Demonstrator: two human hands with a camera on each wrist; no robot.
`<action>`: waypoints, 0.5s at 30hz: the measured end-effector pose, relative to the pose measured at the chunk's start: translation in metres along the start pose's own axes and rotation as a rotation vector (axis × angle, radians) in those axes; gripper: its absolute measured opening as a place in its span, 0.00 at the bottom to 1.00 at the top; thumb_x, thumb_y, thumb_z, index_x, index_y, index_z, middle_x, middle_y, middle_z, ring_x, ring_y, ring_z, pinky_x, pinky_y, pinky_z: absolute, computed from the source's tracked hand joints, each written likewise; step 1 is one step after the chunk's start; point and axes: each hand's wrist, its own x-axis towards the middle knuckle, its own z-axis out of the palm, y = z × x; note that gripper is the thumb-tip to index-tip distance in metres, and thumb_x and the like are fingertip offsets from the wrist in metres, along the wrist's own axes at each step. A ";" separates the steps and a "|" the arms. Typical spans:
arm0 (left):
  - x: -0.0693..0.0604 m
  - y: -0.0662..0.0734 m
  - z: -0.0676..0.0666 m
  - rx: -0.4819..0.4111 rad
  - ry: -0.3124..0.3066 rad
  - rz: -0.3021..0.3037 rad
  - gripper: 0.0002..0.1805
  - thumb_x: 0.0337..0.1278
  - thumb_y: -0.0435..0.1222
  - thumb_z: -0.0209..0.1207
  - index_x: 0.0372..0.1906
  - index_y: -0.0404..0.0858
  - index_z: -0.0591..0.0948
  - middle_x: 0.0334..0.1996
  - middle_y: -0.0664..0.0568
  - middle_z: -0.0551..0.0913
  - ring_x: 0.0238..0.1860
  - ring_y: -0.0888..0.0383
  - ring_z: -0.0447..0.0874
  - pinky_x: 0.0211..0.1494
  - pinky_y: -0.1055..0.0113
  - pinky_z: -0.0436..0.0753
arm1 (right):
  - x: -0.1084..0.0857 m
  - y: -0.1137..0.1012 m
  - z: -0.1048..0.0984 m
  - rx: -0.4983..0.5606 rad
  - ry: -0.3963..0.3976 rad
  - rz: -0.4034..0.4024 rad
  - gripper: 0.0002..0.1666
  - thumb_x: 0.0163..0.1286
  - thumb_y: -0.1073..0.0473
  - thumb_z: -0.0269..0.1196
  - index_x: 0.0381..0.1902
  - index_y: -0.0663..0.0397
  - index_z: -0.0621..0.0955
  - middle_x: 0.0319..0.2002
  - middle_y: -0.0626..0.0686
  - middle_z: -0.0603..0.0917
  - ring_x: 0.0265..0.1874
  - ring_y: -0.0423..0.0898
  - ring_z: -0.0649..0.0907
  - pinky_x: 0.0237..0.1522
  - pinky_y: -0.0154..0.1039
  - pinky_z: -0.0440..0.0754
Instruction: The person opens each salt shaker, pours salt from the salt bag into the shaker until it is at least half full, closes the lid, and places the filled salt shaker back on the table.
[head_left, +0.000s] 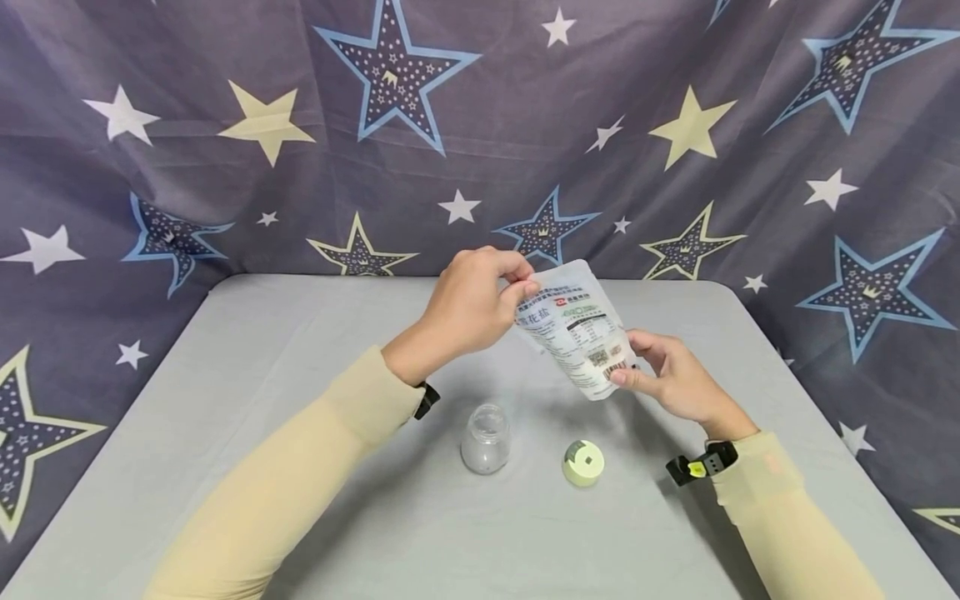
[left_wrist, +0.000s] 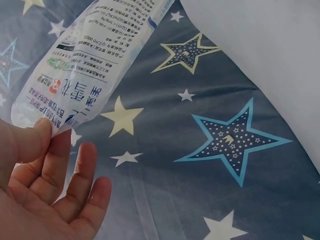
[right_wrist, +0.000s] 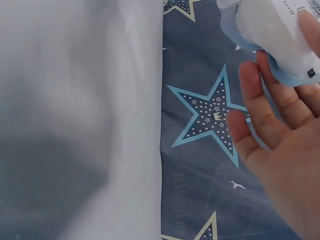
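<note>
A white printed salt pouch [head_left: 573, 329] is held tilted above the table between both hands. My left hand [head_left: 474, 300] pinches its upper left corner between thumb and fingers; in the left wrist view that corner of the pouch [left_wrist: 85, 65] lies under the thumb. At the lower right end my right hand [head_left: 678, 379] grips the pouch, thumb on the printed face and fingers behind. Below stands an uncapped clear glass jar [head_left: 486, 442], upright. To its right a round pale green lid [head_left: 583, 464] lies on the table. Whether the pouch's top is open I cannot tell.
The grey-covered table [head_left: 225, 400] reaches back to a dark curtain [head_left: 480, 167] printed with stars, which also hangs along both sides. Jar and lid stand close together near the table's middle, below the pouch.
</note>
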 end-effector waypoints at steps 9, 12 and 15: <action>-0.008 -0.006 -0.005 -0.045 0.012 0.001 0.04 0.63 0.38 0.69 0.33 0.42 0.89 0.31 0.55 0.87 0.38 0.54 0.82 0.44 0.60 0.78 | 0.001 -0.006 -0.002 0.121 -0.005 -0.029 0.20 0.66 0.79 0.63 0.56 0.76 0.79 0.50 0.50 0.88 0.54 0.43 0.84 0.62 0.32 0.75; -0.010 -0.008 -0.007 -0.059 0.015 0.003 0.05 0.62 0.38 0.70 0.33 0.42 0.89 0.31 0.55 0.87 0.39 0.54 0.83 0.47 0.60 0.78 | 0.000 -0.008 -0.002 0.164 -0.005 -0.034 0.19 0.66 0.79 0.62 0.56 0.76 0.79 0.49 0.51 0.88 0.51 0.43 0.85 0.58 0.34 0.78; -0.013 -0.011 -0.008 -0.068 0.014 0.002 0.05 0.62 0.38 0.71 0.33 0.42 0.90 0.31 0.55 0.88 0.41 0.54 0.84 0.51 0.59 0.77 | 0.000 -0.009 -0.003 0.199 -0.006 -0.032 0.19 0.67 0.79 0.61 0.56 0.75 0.79 0.48 0.52 0.88 0.47 0.44 0.86 0.53 0.35 0.82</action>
